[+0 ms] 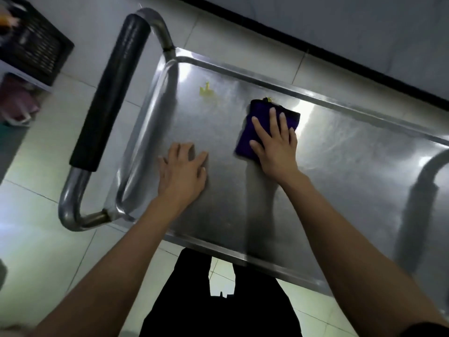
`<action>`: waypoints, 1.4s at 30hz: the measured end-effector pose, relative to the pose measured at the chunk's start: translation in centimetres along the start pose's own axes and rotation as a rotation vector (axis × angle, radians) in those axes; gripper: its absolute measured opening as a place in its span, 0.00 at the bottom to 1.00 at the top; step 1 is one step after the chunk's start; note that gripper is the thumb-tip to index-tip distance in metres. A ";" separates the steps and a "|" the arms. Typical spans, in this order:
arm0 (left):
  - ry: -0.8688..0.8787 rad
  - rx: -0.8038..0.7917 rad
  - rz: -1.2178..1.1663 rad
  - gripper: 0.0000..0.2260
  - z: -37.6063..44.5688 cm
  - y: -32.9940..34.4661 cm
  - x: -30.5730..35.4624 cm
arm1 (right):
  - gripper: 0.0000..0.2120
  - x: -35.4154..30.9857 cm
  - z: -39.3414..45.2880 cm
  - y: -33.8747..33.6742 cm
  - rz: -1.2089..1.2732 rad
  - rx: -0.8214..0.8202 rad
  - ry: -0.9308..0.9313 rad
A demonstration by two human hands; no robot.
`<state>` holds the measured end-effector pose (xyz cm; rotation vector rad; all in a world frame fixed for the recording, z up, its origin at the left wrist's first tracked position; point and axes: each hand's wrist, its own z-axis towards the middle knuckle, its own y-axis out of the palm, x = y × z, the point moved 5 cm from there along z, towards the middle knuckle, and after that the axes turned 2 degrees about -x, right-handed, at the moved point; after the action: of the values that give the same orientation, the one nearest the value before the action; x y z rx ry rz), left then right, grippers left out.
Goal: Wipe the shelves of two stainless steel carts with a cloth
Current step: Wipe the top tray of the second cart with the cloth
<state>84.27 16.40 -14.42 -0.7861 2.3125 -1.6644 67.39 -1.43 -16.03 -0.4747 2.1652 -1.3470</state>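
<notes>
A stainless steel cart's top shelf (340,166) fills the middle of the head view. A folded dark purple cloth (245,139) lies on it, and my right hand (274,144) presses flat on the cloth with straight fingers. My left hand (182,171) rests flat on the bare steel to the left of the cloth, fingers spread. A small yellow scrap (206,91) lies on the shelf toward the far left corner, and another yellow bit (268,100) peeks out at the cloth's far edge.
The cart's push handle with a black grip (109,93) curves round the left end. A black crate (36,42) sits on a low shelf at the upper left. Pale floor tiles (36,227) surround the cart, and a wall with a dark baseboard (364,69) runs behind it.
</notes>
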 end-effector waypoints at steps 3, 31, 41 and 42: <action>0.034 -0.028 0.046 0.22 -0.4 0.4 -0.4 | 0.28 -4.9 3.2 0.4 -0.009 -0.014 -0.071; -0.008 -0.051 0.006 0.26 3.8 -1.7 1.6 | 0.28 -7.9 11.8 -2.1 0.033 -0.006 -0.192; 0.224 -0.036 0.023 0.24 9.2 -2.5 12.6 | 0.27 10.3 3.1 -4.1 0.153 0.091 0.116; 0.238 -0.063 0.031 0.24 9.2 -2.1 13.6 | 0.27 12.1 2.1 -4.2 0.159 0.103 0.150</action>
<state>77.50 1.29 -13.68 -0.5877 2.5311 -1.7655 59.15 -11.41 -16.11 -0.1627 2.1876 -1.4355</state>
